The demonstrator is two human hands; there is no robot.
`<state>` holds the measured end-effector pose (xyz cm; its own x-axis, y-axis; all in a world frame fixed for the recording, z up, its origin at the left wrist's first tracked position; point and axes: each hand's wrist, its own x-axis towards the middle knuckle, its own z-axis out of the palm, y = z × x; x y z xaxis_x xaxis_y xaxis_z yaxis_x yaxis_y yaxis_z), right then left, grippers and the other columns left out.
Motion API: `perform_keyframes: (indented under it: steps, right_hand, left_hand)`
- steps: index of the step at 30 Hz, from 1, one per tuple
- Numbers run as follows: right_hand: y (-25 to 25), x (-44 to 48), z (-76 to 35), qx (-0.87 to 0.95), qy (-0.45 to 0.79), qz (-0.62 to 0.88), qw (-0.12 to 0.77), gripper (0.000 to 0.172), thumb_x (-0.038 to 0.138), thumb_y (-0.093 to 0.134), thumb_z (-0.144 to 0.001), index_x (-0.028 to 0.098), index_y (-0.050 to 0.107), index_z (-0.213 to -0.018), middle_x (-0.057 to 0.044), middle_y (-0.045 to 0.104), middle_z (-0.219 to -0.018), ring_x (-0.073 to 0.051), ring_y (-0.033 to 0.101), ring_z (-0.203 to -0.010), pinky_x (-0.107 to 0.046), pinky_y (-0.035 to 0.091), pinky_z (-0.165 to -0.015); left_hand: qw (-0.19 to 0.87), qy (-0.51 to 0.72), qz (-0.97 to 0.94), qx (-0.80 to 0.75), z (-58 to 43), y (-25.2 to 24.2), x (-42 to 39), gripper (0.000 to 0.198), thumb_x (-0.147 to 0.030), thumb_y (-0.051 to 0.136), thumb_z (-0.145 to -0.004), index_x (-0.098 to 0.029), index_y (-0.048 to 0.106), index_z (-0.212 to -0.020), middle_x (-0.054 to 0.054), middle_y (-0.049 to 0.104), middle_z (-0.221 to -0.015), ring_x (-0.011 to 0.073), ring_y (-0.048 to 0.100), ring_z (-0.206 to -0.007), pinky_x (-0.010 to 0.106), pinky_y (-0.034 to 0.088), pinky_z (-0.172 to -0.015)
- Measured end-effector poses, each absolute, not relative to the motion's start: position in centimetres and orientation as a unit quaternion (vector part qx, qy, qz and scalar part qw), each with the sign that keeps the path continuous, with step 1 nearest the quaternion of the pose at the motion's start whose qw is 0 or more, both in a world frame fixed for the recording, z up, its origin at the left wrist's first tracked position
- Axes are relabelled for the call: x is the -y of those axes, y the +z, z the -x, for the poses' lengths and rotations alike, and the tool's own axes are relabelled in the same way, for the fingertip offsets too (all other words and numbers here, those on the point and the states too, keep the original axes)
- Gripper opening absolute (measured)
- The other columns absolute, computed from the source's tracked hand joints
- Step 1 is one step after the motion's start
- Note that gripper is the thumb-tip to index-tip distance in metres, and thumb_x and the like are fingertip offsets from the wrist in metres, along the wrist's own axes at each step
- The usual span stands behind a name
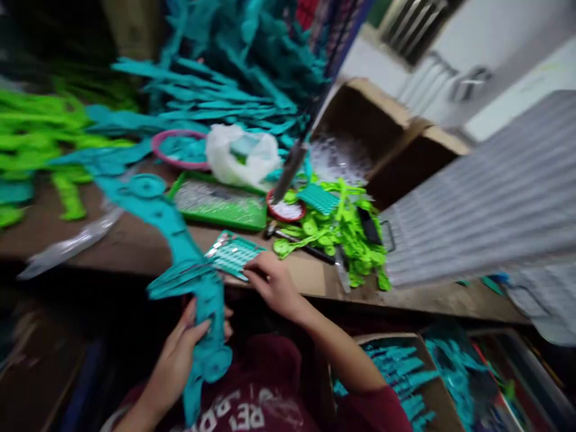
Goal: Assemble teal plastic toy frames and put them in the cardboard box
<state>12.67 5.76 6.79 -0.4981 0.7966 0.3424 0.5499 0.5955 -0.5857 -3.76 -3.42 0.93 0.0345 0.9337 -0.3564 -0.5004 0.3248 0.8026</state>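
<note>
Two bare hands are working at the near edge of a cluttered wooden workbench (135,243). The left hand (182,351) is closing its fingers around a long teal cut-out strip (204,312) — a flat piece with round bosses, running from the bench top down over the edge toward the person's lap. The right hand (272,285) is resting at the bench edge with fingers curled and only partly spread, fingertips pressing on a small teal card of shiny studs (231,253); whether it is gripping the card or merely touching it cannot be told through the motion blur. The card is lying just beside the strip's upper end, touching or nearly so.

Beyond are lying a green tray (220,207), a red-rimmed dish (285,211), a white plastic bag (240,156), a heap of lime-green cut-outs (342,231), a pink ring (177,150) and an open cardboard box (369,132).

Judged from this arrangement, the step in hand is the taking of studs from the card for setting on the strip. The next move calls for a fine fingertip pinch on a single stud — with the left hand holding the strip steady and flat.
</note>
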Motion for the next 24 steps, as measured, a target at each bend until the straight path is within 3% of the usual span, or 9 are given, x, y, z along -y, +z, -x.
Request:
perform_keyframes:
  steps: [3, 7, 13, 17, 20, 24]
  right_hand:
    - [5.5, -2.9, -12.4, 0.84, 0.226, 0.346, 0.351, 0.009, 0.021, 0.055, -0.097, 0.017, 0.063, -0.097, -0.005, 0.063, -0.087, -0.015, 0.061, -0.083, -0.026, 0.049, -0.074]
    - [4.8, 0.4, -12.0, 0.88, 0.153, 0.332, 0.304, 0.014, 0.019, 0.051, -0.098, 0.016, 0.062, -0.105, -0.007, 0.064, -0.087, -0.014, 0.059, -0.075, -0.025, 0.048, -0.067]
    - [4.2, 0.9, -10.2, 0.922, -0.01, 0.316, 0.226, 0.022, 0.016, 0.041, -0.101, 0.013, 0.062, -0.094, -0.005, 0.057, -0.074, -0.015, 0.052, -0.066, -0.027, 0.041, -0.058]
    - [4.8, 1.1, -10.3, 0.931, -0.017, 0.303, 0.204, 0.024, 0.011, 0.038, -0.1, 0.008, 0.061, -0.099, -0.009, 0.059, -0.079, -0.018, 0.054, -0.07, -0.029, 0.046, -0.06]
    - [5.5, 1.2, -10.8, 0.905, 0.073, 0.321, 0.269, 0.02, 0.013, 0.043, -0.1, 0.008, 0.058, -0.112, -0.012, 0.063, -0.094, -0.018, 0.06, -0.084, -0.028, 0.053, -0.072]
    - [5.8, 0.8, -10.7, 0.847, 0.159, 0.336, 0.381, 0.015, 0.012, 0.05, -0.097, 0.016, 0.057, -0.11, -0.009, 0.064, -0.099, -0.016, 0.063, -0.094, -0.028, 0.056, -0.082]
  left_hand:
    - [0.649, 0.532, -0.2, -0.506, 5.0, -0.3, 3.6, 0.053, -0.039, 0.074, -0.069, -0.018, 0.066, -0.117, 0.006, 0.072, -0.108, 0.0296, 0.066, -0.102, 0.03, 0.057, -0.068]
    - [0.62, 0.547, -0.186, -0.531, 4.6, -0.6, 3.4, 0.065, -0.037, 0.071, -0.064, -0.018, 0.063, -0.126, 0.005, 0.065, -0.13, 0.0298, 0.051, -0.13, 0.032, 0.05, -0.101]
    - [0.585, 0.547, -0.267, -0.536, 4.2, -1.1, 3.8, 0.069, -0.037, 0.062, -0.076, -0.013, 0.052, -0.14, 0.009, 0.049, -0.149, 0.0302, 0.034, -0.144, 0.04, 0.027, -0.121]
    - [0.568, 0.549, -0.316, -0.526, 3.9, -1.8, 4.2, 0.071, -0.036, 0.057, -0.082, -0.011, 0.042, -0.147, 0.011, 0.041, -0.154, 0.0299, 0.031, -0.145, 0.042, 0.018, -0.124]
    - [0.574, 0.56, -0.311, -0.51, 3.8, -1.9, 4.0, 0.069, -0.035, 0.057, -0.083, -0.012, 0.042, -0.147, 0.011, 0.043, -0.153, 0.0304, 0.033, -0.144, 0.045, 0.019, -0.123]
    - [0.582, 0.571, -0.284, -0.504, 3.8, -1.4, 3.6, 0.067, -0.037, 0.061, -0.08, -0.014, 0.048, -0.142, 0.01, 0.046, -0.15, 0.0326, 0.037, -0.142, 0.045, 0.026, -0.121]
